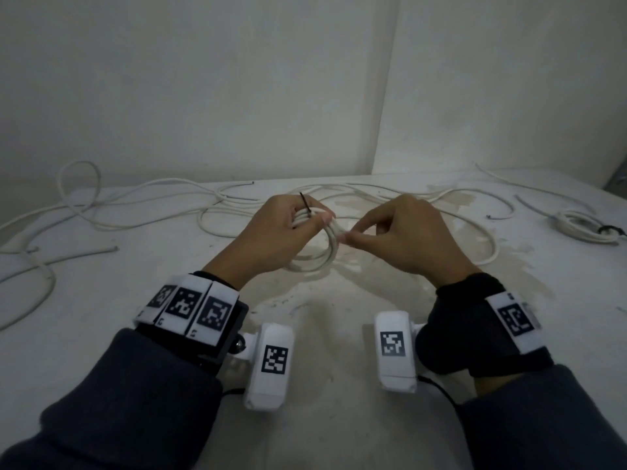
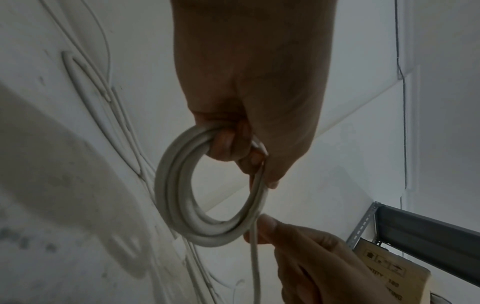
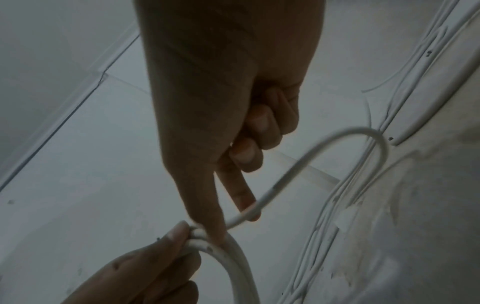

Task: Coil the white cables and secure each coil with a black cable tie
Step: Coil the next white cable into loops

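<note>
One tied coil (image 1: pixel 585 227) lies aside; left hand (image 1: pixel 271 232) grips a new coil (image 1: pixel 319 252) and tie (image 1: pixel 305 205), right hand (image 1: pixel 403 232) pinches its loose end, more cables (image 1: pixel 101 212) remain

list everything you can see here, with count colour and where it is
cable coil in progress: one, white, held up over the table between both hands
black cable tie: one, black, sticking up from the left hand's grip beside the coil
loose cables: several, white, count unclear, sprawled across the far table, left to right
finished coil: one, white with a black tie, far right on the table
table: one, white, stained, below the hands
wall panels: white, behind the table
metal shelf: one, grey, at the right edge of the left wrist view
cardboard box: one, tan, under the shelf
left hand: grips the coil
right hand: pinches the cable's free strand at the coil
</note>
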Demonstrator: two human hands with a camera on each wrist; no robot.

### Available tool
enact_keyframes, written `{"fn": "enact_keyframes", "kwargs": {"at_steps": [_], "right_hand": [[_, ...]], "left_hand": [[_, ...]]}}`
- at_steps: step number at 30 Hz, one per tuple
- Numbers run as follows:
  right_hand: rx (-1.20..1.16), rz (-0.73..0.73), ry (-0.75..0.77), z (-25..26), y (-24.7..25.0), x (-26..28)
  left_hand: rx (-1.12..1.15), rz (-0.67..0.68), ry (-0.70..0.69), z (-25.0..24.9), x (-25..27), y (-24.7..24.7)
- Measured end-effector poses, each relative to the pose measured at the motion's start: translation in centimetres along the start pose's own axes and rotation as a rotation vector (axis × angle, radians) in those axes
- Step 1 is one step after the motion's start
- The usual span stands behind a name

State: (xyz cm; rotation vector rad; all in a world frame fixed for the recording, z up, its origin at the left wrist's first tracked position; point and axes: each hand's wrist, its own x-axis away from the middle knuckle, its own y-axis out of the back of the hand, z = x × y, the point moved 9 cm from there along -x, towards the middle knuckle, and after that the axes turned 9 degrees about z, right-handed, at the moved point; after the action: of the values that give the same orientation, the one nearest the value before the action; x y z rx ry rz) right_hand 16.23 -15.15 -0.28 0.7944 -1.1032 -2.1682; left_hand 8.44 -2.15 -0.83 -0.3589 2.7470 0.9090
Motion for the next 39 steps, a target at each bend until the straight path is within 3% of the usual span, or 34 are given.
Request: {"fn": "enact_keyframes", "kwargs": {"at_steps": [5,8,11,17,24,26,30,33,35,36,39], "right_hand": [[-0.385,-0.081,0.124,-0.8,0.1,-0.5],[-0.708,0.188,0.100,-0.7,-3.3,-1.1],[-0.891,0.423,0.039,0.8,-6.7,-0.4],[-1.258,0.282,0.029,2.4,-6.7,-0.9],[-1.455,0.243,-0.003,2.4,-6.6,-0.8],[-1.508,0.204,-0.002,2.1,-6.1,-1.0],[-1.766,0.069,0.017,0.5,-4.4,-1.4],[-1.949,0.017,0.023,0.0,-3.9,-1.4],[-1.994,0.031,0.028,0.4,-4.3,-1.4],[-1.999,0.043,0.024,0.6,-4.5,-1.3],[-1.982,0.053,-0.013,0.6,-5.3,-1.3]], "left_hand": [[0.124,-0.005,-0.034,-0.2,0.3,0.3],[0.178,0.002,-0.094,-1.1,0.4,0.0],[0.212,-0.092,-0.134,-1.3,0.5,0.8],[0.404,-0.276,-0.082,0.4,0.5,1.5],[0.587,-0.207,0.008,2.1,-0.1,-0.4],[0.619,-0.193,0.103,2.7,0.0,-0.9],[0.611,-0.118,0.478,5.4,1.0,-2.5],[0.492,0.202,0.727,6.6,2.6,-5.4],[0.511,0.402,0.780,6.2,3.4,-7.4],[0.547,0.439,0.783,6.0,3.5,-7.9],[0.776,0.336,0.758,6.0,3.2,-7.8]]}}
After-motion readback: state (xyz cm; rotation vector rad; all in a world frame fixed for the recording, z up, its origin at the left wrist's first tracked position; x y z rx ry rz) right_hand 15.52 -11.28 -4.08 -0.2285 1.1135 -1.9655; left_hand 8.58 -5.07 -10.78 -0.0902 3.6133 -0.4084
